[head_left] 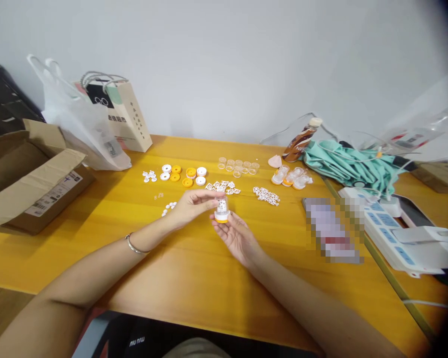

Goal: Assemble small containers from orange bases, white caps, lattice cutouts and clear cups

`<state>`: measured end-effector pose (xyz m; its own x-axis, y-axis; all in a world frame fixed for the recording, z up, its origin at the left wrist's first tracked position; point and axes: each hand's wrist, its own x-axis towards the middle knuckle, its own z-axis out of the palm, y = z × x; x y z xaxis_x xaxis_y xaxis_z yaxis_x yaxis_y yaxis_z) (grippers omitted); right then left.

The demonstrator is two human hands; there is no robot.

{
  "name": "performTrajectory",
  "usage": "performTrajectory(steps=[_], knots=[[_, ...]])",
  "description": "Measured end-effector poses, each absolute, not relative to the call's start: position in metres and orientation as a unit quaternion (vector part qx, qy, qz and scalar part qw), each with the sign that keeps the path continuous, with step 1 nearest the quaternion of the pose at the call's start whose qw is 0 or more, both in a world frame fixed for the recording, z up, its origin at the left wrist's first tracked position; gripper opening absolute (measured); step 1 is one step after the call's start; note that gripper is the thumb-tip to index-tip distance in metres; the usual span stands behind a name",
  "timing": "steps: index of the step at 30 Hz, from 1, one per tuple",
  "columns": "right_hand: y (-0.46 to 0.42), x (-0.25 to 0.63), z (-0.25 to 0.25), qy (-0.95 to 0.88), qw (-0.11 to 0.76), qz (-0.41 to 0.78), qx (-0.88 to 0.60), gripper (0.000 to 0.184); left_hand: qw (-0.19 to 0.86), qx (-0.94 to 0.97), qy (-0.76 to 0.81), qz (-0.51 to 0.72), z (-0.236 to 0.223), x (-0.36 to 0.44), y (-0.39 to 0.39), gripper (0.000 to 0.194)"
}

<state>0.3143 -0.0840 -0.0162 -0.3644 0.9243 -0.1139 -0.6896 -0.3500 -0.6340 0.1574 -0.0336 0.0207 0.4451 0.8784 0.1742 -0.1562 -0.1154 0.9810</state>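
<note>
Between my two hands is a small clear plastic container with a white and orange base, held upright over the table; white pieces show inside it. My left hand pinches its clear upper part from the left. From below and the right, my right hand grips the base. Just behind lie white openwork pieces, with a second pile of openwork pieces to the right. White and orange round caps stand further back on the left. Small clear cups stand behind the hands.
Bagged finished-looking containers lie at the right, near a brown bottle and a folded green umbrella. A phone and a white power strip are on the right. A cardboard box and bags occupy the left.
</note>
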Motion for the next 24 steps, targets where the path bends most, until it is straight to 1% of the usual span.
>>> performTrajectory(steps=[5,10,12,15,18,21,22,24], knots=[[-0.084,0.312,-0.018,-0.255,0.530,0.769,-0.250,0.020,0.587,0.585,0.292,0.478,0.017,0.159,-0.032,0.017],[-0.083,0.313,-0.017,-0.240,0.503,0.796,-0.237,0.020,0.628,0.598,0.265,0.422,0.017,0.157,-0.034,0.026],[-0.083,0.313,-0.017,-0.237,0.502,0.799,-0.231,0.019,0.633,0.592,0.257,0.427,0.015,0.159,-0.037,0.031],[-0.083,0.313,-0.017,-0.234,0.499,0.804,-0.225,0.017,0.621,0.569,0.274,0.464,0.013,0.164,-0.041,0.032],[-0.084,0.313,-0.017,-0.237,0.481,0.814,-0.224,0.020,0.666,0.534,0.260,0.451,0.015,0.167,-0.045,0.028],[-0.084,0.313,-0.016,-0.237,0.483,0.814,-0.218,0.021,0.726,0.512,0.219,0.403,0.018,0.167,-0.047,0.039],[-0.084,0.313,-0.016,-0.239,0.489,0.810,-0.217,0.021,0.725,0.512,0.223,0.403,0.018,0.167,-0.046,0.042],[-0.084,0.312,-0.015,-0.247,0.505,0.797,-0.218,0.022,0.688,0.524,0.249,0.435,0.016,0.167,-0.045,0.047]])
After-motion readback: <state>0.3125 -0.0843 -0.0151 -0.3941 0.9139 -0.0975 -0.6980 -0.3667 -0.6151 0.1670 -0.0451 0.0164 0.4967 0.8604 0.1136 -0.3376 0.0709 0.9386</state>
